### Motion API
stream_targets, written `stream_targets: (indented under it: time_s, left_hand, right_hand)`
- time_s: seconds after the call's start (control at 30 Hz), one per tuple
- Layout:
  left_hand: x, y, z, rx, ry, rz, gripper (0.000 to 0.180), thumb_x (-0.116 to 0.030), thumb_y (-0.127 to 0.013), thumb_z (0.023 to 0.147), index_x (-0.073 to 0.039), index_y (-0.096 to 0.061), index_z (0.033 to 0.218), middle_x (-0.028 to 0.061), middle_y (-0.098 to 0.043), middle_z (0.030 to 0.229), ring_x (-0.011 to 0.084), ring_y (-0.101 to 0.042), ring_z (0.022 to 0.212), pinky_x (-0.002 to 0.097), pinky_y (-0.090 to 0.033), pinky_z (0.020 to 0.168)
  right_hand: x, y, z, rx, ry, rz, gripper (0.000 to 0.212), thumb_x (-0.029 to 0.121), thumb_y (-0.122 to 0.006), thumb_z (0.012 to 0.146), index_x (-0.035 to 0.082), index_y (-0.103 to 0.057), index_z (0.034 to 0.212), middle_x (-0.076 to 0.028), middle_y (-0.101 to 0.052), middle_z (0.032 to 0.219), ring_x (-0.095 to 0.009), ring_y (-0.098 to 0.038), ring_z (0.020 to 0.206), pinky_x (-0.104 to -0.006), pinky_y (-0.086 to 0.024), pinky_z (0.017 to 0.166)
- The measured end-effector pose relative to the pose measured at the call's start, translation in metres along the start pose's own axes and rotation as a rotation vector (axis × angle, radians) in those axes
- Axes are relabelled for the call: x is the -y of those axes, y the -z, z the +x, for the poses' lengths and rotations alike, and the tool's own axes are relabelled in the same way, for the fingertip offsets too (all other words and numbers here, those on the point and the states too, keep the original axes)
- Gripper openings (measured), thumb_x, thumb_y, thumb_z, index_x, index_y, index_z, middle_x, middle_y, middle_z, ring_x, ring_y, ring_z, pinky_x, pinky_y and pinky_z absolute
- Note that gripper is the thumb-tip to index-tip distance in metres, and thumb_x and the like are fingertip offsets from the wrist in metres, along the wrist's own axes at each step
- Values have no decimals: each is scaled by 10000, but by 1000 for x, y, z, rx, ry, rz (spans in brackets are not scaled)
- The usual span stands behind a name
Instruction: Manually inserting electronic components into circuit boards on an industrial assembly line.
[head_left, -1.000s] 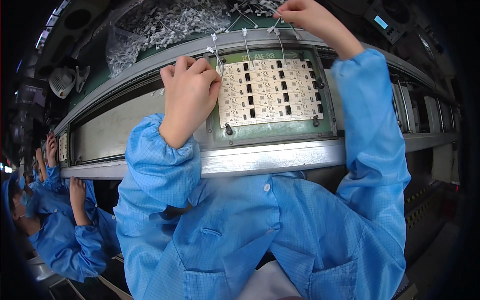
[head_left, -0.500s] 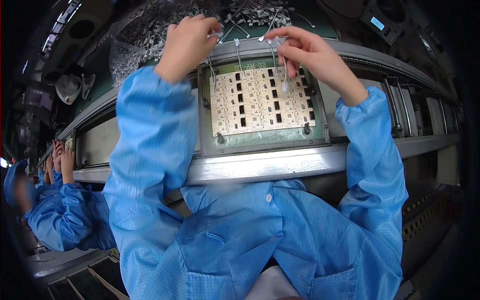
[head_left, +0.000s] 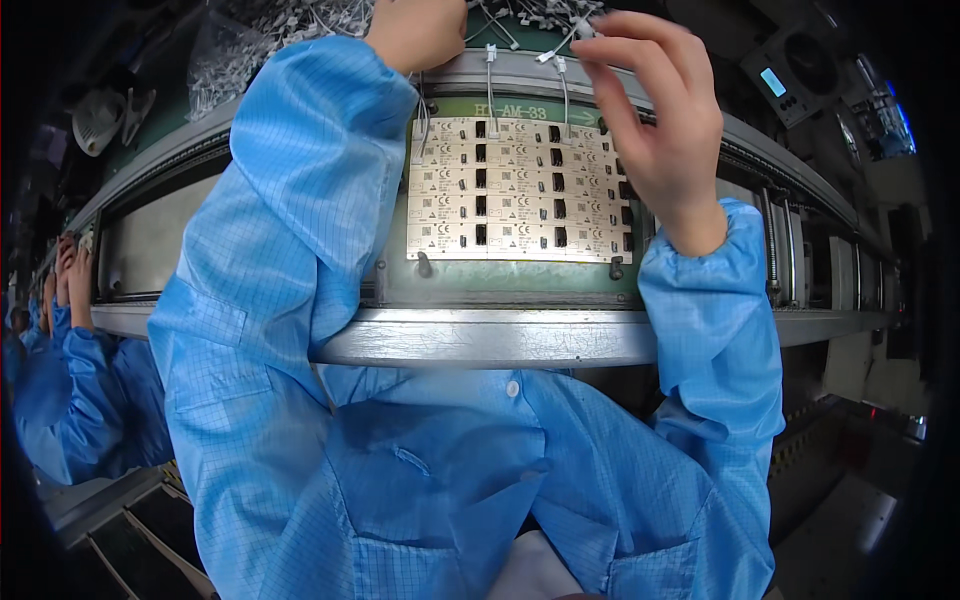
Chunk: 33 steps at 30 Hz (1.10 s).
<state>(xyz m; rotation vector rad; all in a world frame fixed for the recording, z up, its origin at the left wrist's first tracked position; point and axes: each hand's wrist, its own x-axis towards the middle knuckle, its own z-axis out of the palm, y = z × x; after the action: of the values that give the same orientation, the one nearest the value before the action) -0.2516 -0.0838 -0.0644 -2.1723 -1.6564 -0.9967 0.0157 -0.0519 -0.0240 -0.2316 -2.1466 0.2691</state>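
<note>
A panel of pale circuit boards [head_left: 520, 215] with black parts lies in a green fixture [head_left: 500, 282] in front of me. White cables stand along its far edge: a middle cable [head_left: 491, 85], a right cable [head_left: 566, 95] and a left cable [head_left: 422, 125], their far connectors over the metal rail. My left hand [head_left: 418, 32] is beyond the fixture's far left corner, its fingertips cut off or hidden. Beyond the far right edge, my right hand [head_left: 660, 110] has thumb and index apart. A white connector [head_left: 583, 29] shows by its fingertips; whether they touch it is unclear.
A heap of white connector cables [head_left: 300, 30], partly in a clear bag [head_left: 215, 70], lies beyond the rail. A metal rail [head_left: 490, 337] runs along the near side. A device with a lit screen [head_left: 773, 82] stands far right. Another person's hands [head_left: 72, 275] are at left.
The whole view has shifted. My right hand has turned and spread its thumb and index; the cable that hung from it no longer shows. My left hand has gone farther off, to the top edge.
</note>
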Motion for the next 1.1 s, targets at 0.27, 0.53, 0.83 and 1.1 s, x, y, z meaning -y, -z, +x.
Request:
stream_targets:
  time_s: [0.27,0.53,0.83,1.1]
  left_hand:
    - [-7,0,6,125,375,101,172,-175,-662,780,-65,-714,901,170,-699,815,329,-689,828,417,-538,745]
    - [-45,98,-13,202,382,-644,195,-164,-700,907,-3,-713,1015,67,-730,973,138,-667,851,285,-528,786]
    - [-73,118,-82,144,471,-926,151,-29,-700,889,16,-681,1032,62,-708,958,119,-661,904,251,-528,840]
    - [-64,118,-108,46,679,-1138,128,-48,-698,908,23,-677,1012,91,-722,1025,137,-672,968,256,-525,888]
  right_hand:
    - [-4,-45,-31,492,40,67,146,4,-677,832,57,-669,969,-61,-676,898,-242,-627,794,-345,-429,777]
    - [17,-54,-27,514,24,80,133,38,-701,837,71,-729,962,-47,-709,889,-210,-635,802,-333,-391,852]
    - [23,-60,-29,544,13,-73,85,97,-720,819,100,-719,904,15,-657,907,-174,-572,894,-350,-322,881]
    - [20,-65,-36,574,-58,-7,61,99,-723,814,104,-716,874,34,-636,867,-152,-558,862,-352,-305,884]
